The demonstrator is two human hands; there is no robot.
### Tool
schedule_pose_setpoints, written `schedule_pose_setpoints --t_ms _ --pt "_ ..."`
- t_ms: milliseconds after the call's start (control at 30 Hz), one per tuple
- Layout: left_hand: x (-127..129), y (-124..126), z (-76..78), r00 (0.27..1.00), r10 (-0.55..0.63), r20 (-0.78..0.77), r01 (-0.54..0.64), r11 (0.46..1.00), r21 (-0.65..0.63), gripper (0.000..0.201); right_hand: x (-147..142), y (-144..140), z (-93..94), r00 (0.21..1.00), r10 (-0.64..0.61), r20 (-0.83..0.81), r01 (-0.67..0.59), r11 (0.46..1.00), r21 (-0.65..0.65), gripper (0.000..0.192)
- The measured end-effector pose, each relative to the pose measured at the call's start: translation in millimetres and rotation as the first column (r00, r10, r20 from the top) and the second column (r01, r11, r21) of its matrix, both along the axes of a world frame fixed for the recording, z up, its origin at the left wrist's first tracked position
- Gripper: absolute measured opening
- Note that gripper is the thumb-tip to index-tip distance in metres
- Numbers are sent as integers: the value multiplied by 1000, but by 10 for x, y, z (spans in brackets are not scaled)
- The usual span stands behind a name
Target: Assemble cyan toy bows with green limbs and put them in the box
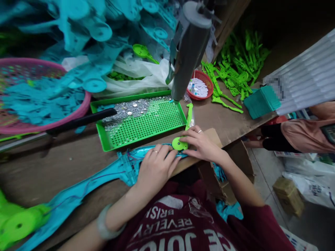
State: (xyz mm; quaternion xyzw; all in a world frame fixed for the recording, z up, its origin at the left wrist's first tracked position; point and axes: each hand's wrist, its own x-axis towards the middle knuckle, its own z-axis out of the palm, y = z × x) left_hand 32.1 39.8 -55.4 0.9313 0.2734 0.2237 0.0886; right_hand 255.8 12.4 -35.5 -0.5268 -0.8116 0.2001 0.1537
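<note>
A long blue plastic shell [98, 181] lies along the near table edge, with a thin dark wire running inside it. My left hand [157, 164] lies over the shell's right part, its fingers bent around it and their tips near a green plastic disc piece [178, 143]. Fingers of my right hand [201, 142] grip the right side of that disc piece, which sits on the shell's right end. The fingertips of both hands are partly hidden. Another green round part [21, 226] is at the shell's far left end.
A green perforated tray [141, 129] of screws stands behind my hands. A black-handled tool [86, 120] overlaps its left side, near a pink basket [86, 104] of blue pieces. A grey powered driver [190, 45] hangs above. A red basket [210, 89] and green parts [235, 69] are at right.
</note>
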Motion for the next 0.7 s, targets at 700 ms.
schedule_pose_setpoints --t_ms 700 --pt "-108 12 -20 992 128 -18 -128 992 25 23 7 -82 -12 1000 -11 19 10 1000 20 27"
